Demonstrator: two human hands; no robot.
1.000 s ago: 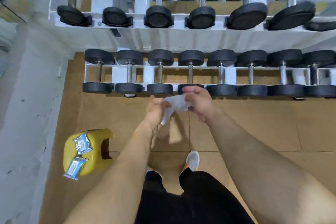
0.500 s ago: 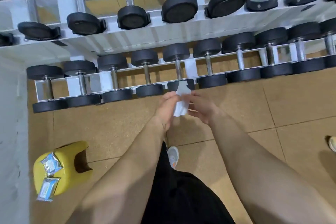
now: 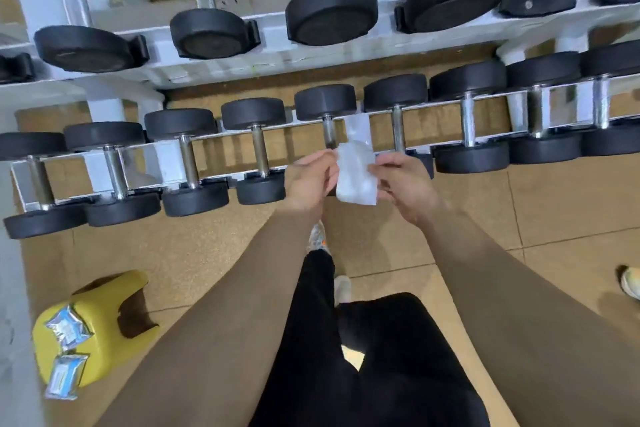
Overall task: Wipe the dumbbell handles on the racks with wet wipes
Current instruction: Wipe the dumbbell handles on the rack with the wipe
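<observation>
white wet wipe (image 3: 356, 177), a small rectangle, held up flat between both hands, in the air just on the near side of the lower rack (image 3: 104, 166). left hand (image 3: 310, 180) pinches the wipe's left edge, fingers and thumb curled on it. right hand (image 3: 405, 184) pinches the right edge the same way. wipe not on any dumbbell; in this view its top edge overlaps a white upright of the rack.

lower rack: white rails, close to the floor, running left to right. row of small dumbbells (image 3: 256, 149) lying across the rails, black heads, steel handles pointing near to far. closest handle (image 3: 328, 132) sits just far-left of the wipe, the next one just far-right of it. near heads of those two mostly hidden behind the hands.

upper rack (image 3: 207, 69): white, farther off and higher. four bigger dumbbells there, tilted, round black heads facing the camera.

near left: yellow plastic stool (image 3: 104, 315) on the tan tiled floor (image 3: 554, 211), beside a pale wall (image 3: 14, 288). two silvery-blue packets (image 3: 67, 326) on the stool's top, one overhanging its near edge. print too blurred to read.

bottom centre: black trousers (image 3: 363, 374). pale shoe (image 3: 317, 239) on the floor under the left wrist. tip of another shoe at the right edge.
</observation>
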